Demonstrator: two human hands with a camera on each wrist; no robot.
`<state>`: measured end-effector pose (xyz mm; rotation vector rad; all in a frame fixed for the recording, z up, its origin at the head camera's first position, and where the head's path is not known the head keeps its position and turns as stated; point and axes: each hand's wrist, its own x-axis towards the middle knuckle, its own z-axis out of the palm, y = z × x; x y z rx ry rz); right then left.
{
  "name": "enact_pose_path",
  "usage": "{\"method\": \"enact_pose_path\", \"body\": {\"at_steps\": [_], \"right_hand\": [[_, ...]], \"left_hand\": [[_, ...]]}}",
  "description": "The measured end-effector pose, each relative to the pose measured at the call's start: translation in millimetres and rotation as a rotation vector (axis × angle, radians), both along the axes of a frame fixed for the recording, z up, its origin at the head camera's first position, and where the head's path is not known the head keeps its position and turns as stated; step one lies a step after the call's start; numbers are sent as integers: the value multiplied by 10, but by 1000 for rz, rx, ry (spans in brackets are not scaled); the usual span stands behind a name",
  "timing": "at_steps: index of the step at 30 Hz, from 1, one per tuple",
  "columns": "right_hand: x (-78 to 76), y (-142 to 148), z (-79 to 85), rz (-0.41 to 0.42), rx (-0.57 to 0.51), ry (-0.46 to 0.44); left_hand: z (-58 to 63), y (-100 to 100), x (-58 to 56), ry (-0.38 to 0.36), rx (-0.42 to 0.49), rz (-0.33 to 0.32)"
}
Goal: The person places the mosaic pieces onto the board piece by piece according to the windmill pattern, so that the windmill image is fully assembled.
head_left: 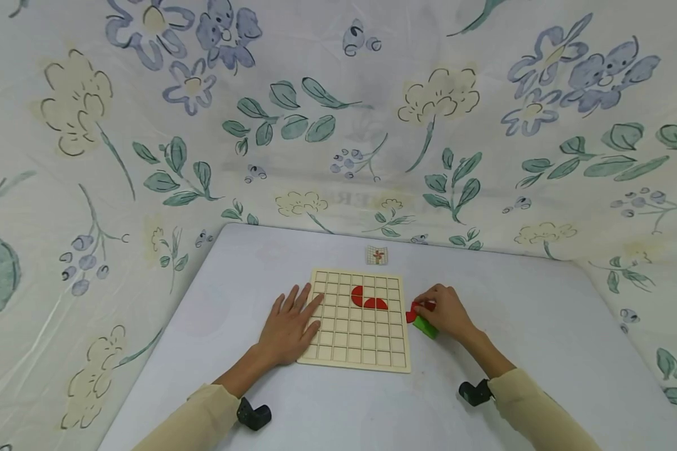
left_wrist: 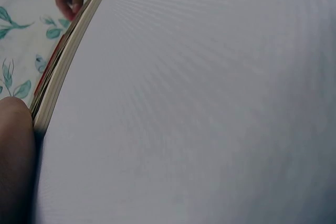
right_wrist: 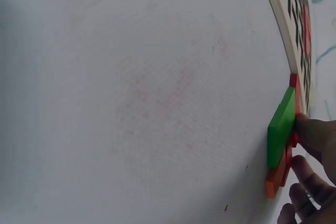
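A pale wooden grid board [head_left: 361, 326] lies flat on the white table [head_left: 541, 326]. Two red curved pieces [head_left: 368, 298] sit in its upper cells. My left hand [head_left: 290, 322] rests flat with straight fingers on the board's left edge [left_wrist: 58, 72]. Just off the board's right edge, my right hand [head_left: 442, 310] pinches a red piece [head_left: 420, 307] over a small pile. A green block [right_wrist: 281, 127] leans in that pile, with an orange piece [right_wrist: 274, 182] below it. My right fingers [right_wrist: 315, 140] touch the pile from the side.
A small printed card [head_left: 376, 255] lies on the table behind the board. Flowered cloth [head_left: 338, 125] hangs all around the table's back and sides. Black wrist mounts [head_left: 252, 414] show at both sleeves.
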<state>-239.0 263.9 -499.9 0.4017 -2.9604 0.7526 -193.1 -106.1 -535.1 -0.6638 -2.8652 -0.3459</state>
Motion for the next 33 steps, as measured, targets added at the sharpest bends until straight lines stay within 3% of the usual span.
{"method": "enact_pose_path", "body": {"at_steps": [6,18,23,33], "right_hand": [[9,-20,48,23,-59,-17],[-14,4,65,-3,-232,-231],[-31,-27,104,9,-284,-225],[-13,-201,173,116,-332,-221]], "left_hand": [[-3,-3,5,4,-2,1],[-4,0,15,-8,-16,13],[-2,2,-1,-4,-8,8],[-9,-3,-18,-9,-9,3]]}}
